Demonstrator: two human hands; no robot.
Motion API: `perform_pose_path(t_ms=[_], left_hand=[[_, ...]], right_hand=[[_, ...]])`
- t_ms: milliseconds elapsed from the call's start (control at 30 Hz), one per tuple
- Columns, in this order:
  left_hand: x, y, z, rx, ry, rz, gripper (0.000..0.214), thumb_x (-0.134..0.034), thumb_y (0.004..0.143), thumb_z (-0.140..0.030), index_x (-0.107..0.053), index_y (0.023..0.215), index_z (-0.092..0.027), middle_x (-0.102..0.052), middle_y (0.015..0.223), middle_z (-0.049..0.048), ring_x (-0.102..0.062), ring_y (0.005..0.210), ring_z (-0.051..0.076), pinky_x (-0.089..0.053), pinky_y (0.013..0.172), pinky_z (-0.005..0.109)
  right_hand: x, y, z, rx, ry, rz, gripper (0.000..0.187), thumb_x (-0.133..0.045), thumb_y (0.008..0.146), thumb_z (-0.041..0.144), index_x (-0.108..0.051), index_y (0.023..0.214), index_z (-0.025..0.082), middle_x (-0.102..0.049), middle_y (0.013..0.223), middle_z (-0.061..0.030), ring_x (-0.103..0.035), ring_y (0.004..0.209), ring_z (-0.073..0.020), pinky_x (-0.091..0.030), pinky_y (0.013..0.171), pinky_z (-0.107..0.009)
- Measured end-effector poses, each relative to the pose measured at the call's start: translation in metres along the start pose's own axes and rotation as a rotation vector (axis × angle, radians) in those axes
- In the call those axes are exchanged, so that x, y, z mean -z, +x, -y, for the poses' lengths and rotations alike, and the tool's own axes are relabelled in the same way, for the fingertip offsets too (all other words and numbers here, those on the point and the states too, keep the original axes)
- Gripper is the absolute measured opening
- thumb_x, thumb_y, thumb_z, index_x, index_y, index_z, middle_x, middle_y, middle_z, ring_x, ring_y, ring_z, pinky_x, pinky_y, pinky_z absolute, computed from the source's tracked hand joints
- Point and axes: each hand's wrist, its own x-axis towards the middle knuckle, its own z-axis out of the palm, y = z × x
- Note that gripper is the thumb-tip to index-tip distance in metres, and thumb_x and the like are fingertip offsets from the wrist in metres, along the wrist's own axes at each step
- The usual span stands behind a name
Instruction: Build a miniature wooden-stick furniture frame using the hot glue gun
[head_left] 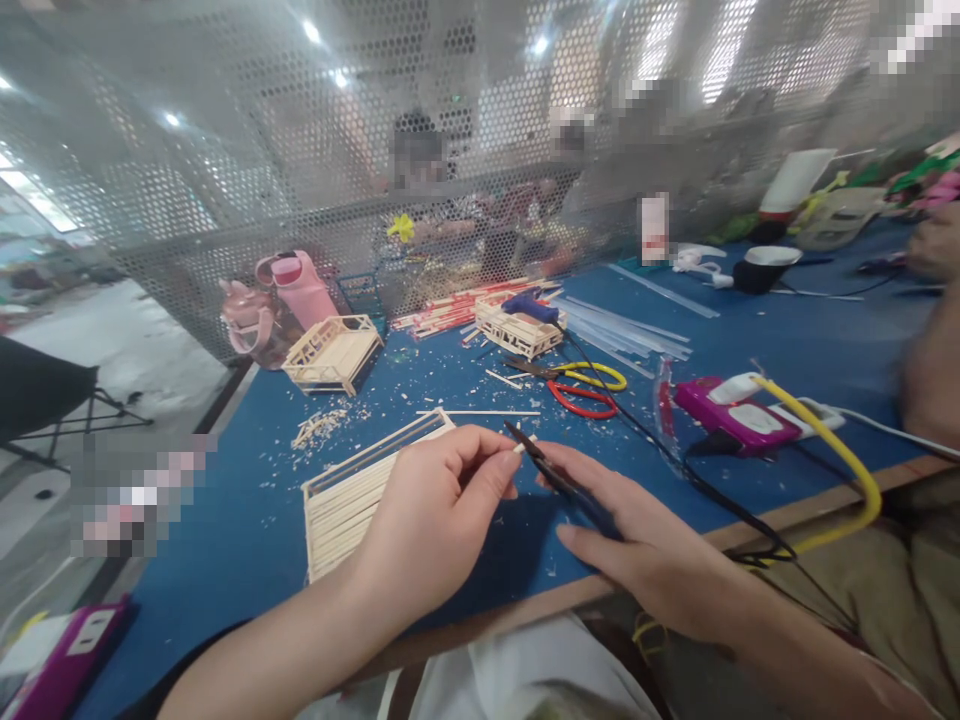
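My left hand (pixel 450 500) is closed, thumb and forefinger pinching a short piece of wooden stick (pixel 518 449). In my right hand (pixel 637 540) is a dark cutting tool (pixel 577 490); its pointed tip lies right beside the stick end, though I cannot tell whether they touch. Under and left of my left hand lies a flat slatted stick frame (pixel 341 520), partly hidden by the hand and forearm. A thin loose stick (pixel 480 413) rests just beyond my fingers.
Two small stick models (pixel 337 352) (pixel 517 325) stand farther back, a blue glue gun (pixel 531 305) on the right one. Scissors (pixel 585 398), clear glue sticks (pixel 622 330), red-tipped sticks (pixel 450 308) and a purple power strip (pixel 735 415) lie around. A co-worker's arm (pixel 934 330) is at right.
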Motion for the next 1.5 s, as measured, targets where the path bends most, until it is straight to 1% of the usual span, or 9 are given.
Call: perform_pose_path(t_ms=[267, 533, 733, 900, 1067, 1267, 1367, 1433, 1500], left_hand=[[-0.002, 0.001, -0.005, -0.076, 0.108, -0.061, 0.021, -0.052, 0.088, -0.028, -0.064, 0.073, -0.02, -0.065, 0.064, -0.0024, -0.057, 0.059, 0.012, -0.043, 0.058, 0.024], [-0.005, 0.006, 0.002, -0.068, 0.141, -0.068, 0.025, -0.049, 0.088, -0.03, -0.061, 0.068, -0.019, -0.063, 0.061, -0.0021, -0.054, 0.057, 0.012, -0.041, 0.056, 0.024], [-0.006, 0.014, 0.005, 0.043, 0.149, -0.03, 0.031, -0.048, 0.088, -0.034, -0.057, 0.062, -0.019, -0.061, 0.056, -0.0026, -0.052, 0.051, 0.012, -0.038, 0.053, 0.025], [-0.007, 0.019, 0.006, -0.01, 0.251, -0.114, 0.034, -0.047, 0.089, -0.032, -0.054, 0.058, -0.02, -0.056, 0.051, -0.0043, -0.05, 0.05, 0.012, -0.035, 0.054, 0.025], [-0.003, 0.019, 0.004, -0.123, 0.306, -0.145, 0.035, -0.046, 0.09, -0.03, -0.048, 0.056, -0.021, -0.049, 0.048, -0.0058, -0.043, 0.047, 0.011, -0.032, 0.052, 0.024], [-0.001, 0.02, 0.003, -0.172, 0.279, -0.099, 0.034, -0.045, 0.091, -0.029, -0.051, 0.058, -0.02, -0.05, 0.051, -0.0057, -0.043, 0.048, 0.01, -0.033, 0.052, 0.023], [0.003, 0.021, 0.004, -0.11, 0.25, -0.09, 0.036, -0.045, 0.091, -0.034, -0.049, 0.058, -0.021, -0.049, 0.05, -0.0056, -0.044, 0.05, 0.011, -0.033, 0.052, 0.022], [0.01, 0.021, 0.007, -0.055, 0.258, -0.083, 0.037, -0.044, 0.091, -0.037, -0.049, 0.058, -0.02, -0.049, 0.05, -0.0054, -0.045, 0.051, 0.011, -0.034, 0.052, 0.022], [0.018, 0.019, 0.01, -0.033, 0.288, -0.08, 0.033, -0.044, 0.091, -0.036, -0.054, 0.064, -0.02, -0.055, 0.057, -0.0042, -0.05, 0.056, 0.012, -0.037, 0.056, 0.022]], right_hand=[[-0.01, 0.004, -0.011, 0.193, -0.247, -0.202, 0.047, -0.048, 0.082, 0.026, -0.053, 0.129, 0.019, -0.063, 0.125, -0.0128, -0.06, 0.115, -0.0282, -0.049, 0.096, -0.046], [0.002, 0.012, -0.003, 0.228, -0.19, -0.023, 0.032, -0.045, 0.073, 0.008, -0.059, 0.098, 0.022, -0.067, 0.081, -0.0018, -0.059, 0.067, -0.0162, -0.047, 0.062, -0.027], [0.0, 0.02, -0.016, 0.197, -0.28, -0.104, 0.049, -0.044, 0.069, 0.012, -0.056, 0.116, 0.017, -0.069, 0.093, -0.0083, -0.064, 0.076, -0.0219, -0.051, 0.07, -0.034], [-0.006, 0.032, -0.022, 0.205, -0.318, -0.236, 0.058, -0.047, 0.066, 0.014, -0.055, 0.123, 0.017, -0.069, 0.104, -0.0116, -0.065, 0.091, -0.0266, -0.051, 0.082, -0.041], [0.003, 0.034, -0.004, 0.193, -0.084, -0.068, 0.048, -0.045, 0.063, 0.011, -0.062, 0.107, 0.02, -0.066, 0.079, -0.0025, -0.06, 0.076, -0.0189, -0.049, 0.074, -0.033], [0.01, 0.028, 0.004, -0.149, 0.519, 0.221, 0.041, -0.049, 0.052, 0.016, -0.06, 0.091, 0.019, -0.052, 0.065, 0.0033, -0.047, 0.054, -0.0111, -0.042, 0.052, -0.026], [0.02, 0.028, 0.003, -0.151, 0.733, 0.258, 0.046, -0.051, 0.05, 0.018, -0.057, 0.096, 0.02, -0.053, 0.068, 0.0035, -0.049, 0.055, -0.0112, -0.043, 0.053, -0.027], [0.028, 0.031, -0.002, -0.118, 0.635, 0.185, 0.047, -0.052, 0.054, 0.021, -0.055, 0.101, 0.021, -0.053, 0.07, 0.0027, -0.051, 0.057, -0.0131, -0.045, 0.055, -0.029], [0.035, 0.036, -0.01, -0.126, 0.23, 0.049, 0.046, -0.051, 0.063, 0.024, -0.055, 0.109, 0.02, -0.056, 0.075, -0.0002, -0.055, 0.063, -0.0165, -0.048, 0.061, -0.033]])
